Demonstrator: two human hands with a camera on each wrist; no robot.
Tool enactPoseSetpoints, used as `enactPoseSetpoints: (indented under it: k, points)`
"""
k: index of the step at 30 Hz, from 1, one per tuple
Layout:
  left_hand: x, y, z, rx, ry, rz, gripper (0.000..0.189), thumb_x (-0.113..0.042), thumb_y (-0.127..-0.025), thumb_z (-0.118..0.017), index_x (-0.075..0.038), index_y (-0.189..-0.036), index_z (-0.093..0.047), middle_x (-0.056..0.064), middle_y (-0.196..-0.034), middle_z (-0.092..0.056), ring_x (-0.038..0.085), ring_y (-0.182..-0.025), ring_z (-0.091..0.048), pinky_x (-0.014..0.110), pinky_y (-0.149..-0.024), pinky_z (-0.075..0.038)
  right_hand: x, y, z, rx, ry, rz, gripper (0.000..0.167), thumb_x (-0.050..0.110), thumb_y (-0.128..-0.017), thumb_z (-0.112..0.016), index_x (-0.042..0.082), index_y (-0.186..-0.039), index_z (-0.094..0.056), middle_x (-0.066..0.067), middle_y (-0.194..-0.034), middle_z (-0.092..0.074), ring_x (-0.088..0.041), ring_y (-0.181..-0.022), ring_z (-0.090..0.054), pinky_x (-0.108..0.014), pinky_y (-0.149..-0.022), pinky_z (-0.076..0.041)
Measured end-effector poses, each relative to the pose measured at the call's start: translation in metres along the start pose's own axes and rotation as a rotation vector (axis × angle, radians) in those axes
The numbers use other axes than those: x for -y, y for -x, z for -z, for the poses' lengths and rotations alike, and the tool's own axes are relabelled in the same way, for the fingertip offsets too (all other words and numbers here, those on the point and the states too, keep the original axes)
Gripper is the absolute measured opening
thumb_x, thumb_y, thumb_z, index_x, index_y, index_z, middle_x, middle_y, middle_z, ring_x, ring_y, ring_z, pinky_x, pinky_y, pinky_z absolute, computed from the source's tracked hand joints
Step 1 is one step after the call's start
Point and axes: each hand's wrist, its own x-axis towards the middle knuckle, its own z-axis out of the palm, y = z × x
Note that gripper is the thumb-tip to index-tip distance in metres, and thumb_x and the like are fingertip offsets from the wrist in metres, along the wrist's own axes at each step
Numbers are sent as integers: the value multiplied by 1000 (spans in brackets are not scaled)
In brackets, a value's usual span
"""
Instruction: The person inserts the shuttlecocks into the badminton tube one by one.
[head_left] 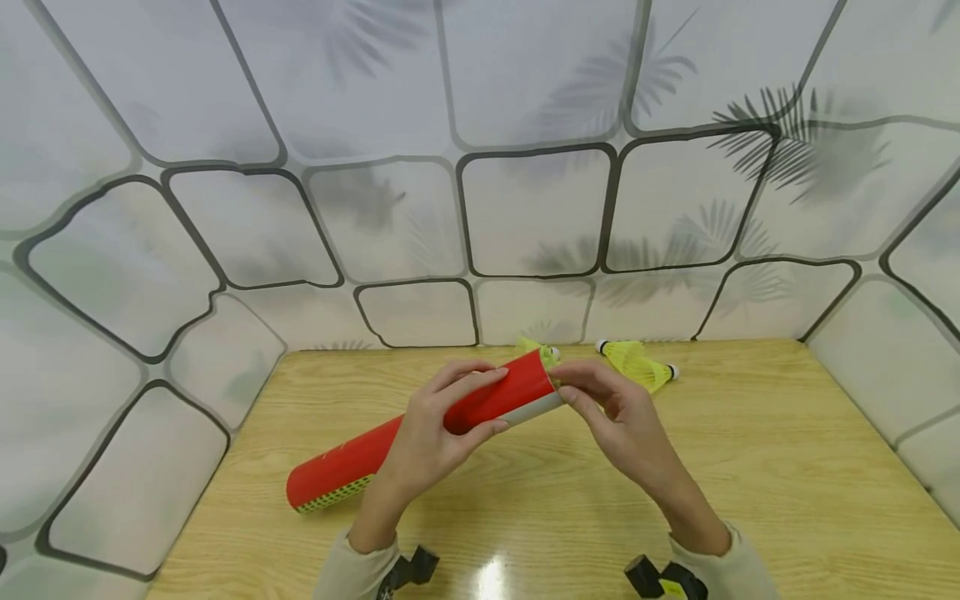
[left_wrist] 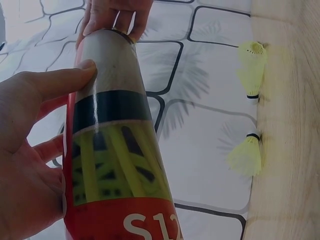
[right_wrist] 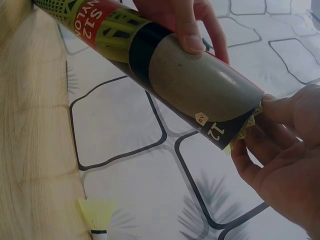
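Note:
My left hand (head_left: pixel 427 429) grips a long red shuttlecock tube (head_left: pixel 348 458) around its upper part, thumb on the pale side and fingers over the red. The tube slants, its far end raised to the right and its lower end near the tabletop. In the right wrist view, the jagged yellow skirt edge of a shuttlecock (right_wrist: pixel 242 131) pokes out of the raised end. My right hand (head_left: pixel 622 429) pinches at that edge with thumb and fingers. Through a clear window (left_wrist: pixel 117 160), yellow skirts show inside the tube. How far the pinched shuttlecock extends inside is hidden.
Two loose yellow shuttlecocks (head_left: pixel 624 353) lie together at the table's back edge, right of the tube. Another shuttlecock (head_left: pixel 527 343) is partly hidden behind the tube's raised end. A patterned cloth wall (head_left: pixel 536 217) rises behind the wooden table (head_left: pixel 750 467).

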Motion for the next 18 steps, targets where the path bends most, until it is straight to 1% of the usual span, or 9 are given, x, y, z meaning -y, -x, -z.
enactPoseSetpoints:
  k: [7,10,13,14,18]
  points:
    - [-1,-1,0,-4,-4,-3,50,-19,-87,-85,-18,-135,-69,1,-133,-61,19,-114,-63,37,-88,-58,-3,-1,1,51,-27,4,35,-16,-97,-57,0,-128,-63,-20,-121,-68,-14,-113,-68,-26,-90,-56]
    - [-2,-1,1,-6,-5,-7,50,-20,-87,-85,-18,-135,-69,1,-132,-61,19,-114,-63,37,-88,-58,-3,-2,2,77,-49,15,37,-16,-98,-54,-2,-132,-59,-23,-122,-68,-14,-112,-69,-22,-84,-55]
    - [-2,-2,1,-9,-8,-12,50,-20,-87,-85,-18,-134,-69,1,-132,-62,19,-114,-63,37,-88,-58,-4,-2,2,103,-72,32,38,-16,-100,-51,-3,-134,-56,-26,-122,-67,-15,-113,-69,-23,-84,-54]
    - [-2,-2,1,-10,-8,-12,50,-20,-87,-85,-18,-134,-69,1,-132,-62,19,-114,-63,37,-88,-58,-4,-2,1,112,-82,35,38,-17,-100,-49,-3,-135,-55,-27,-122,-67,-15,-113,-69,-22,-82,-53]
    - [-2,-2,1,-9,-3,-11,51,-19,-87,-85,-18,-135,-68,1,-132,-62,19,-113,-63,37,-87,-58,-5,-2,1,132,-100,35,38,-16,-101,-46,-3,-137,-52,-28,-123,-65,-16,-115,-68,-22,-89,-53]
